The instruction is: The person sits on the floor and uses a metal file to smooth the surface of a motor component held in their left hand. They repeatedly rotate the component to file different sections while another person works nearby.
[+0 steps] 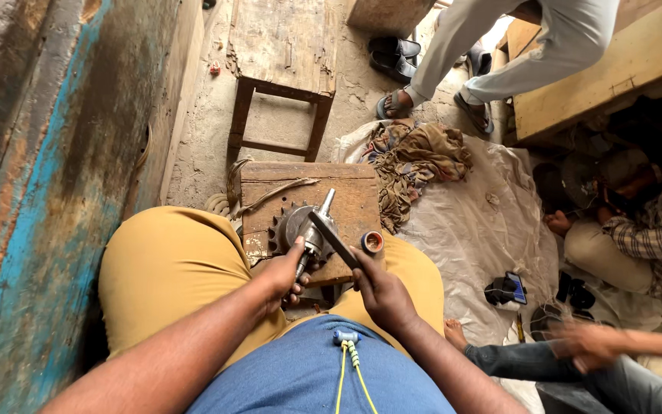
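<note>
Head view: left hand (283, 274) grips a geared shaft (304, 226) on a wooden block (350, 195). Right hand (377, 291) holds a flat file (333, 239) across it, mid-filing by my judgement. Tape roll (371, 242) sits at three o'clock.

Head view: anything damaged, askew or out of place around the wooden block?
Nothing looks broken. The small worn wooden block has chipped, stained edges. A crumpled brown rag lies bunched on the white plastic sheet beside it. The left hand steadies the toothed metal gear shaft; the right hand holds a dark flat tool against it.
</note>
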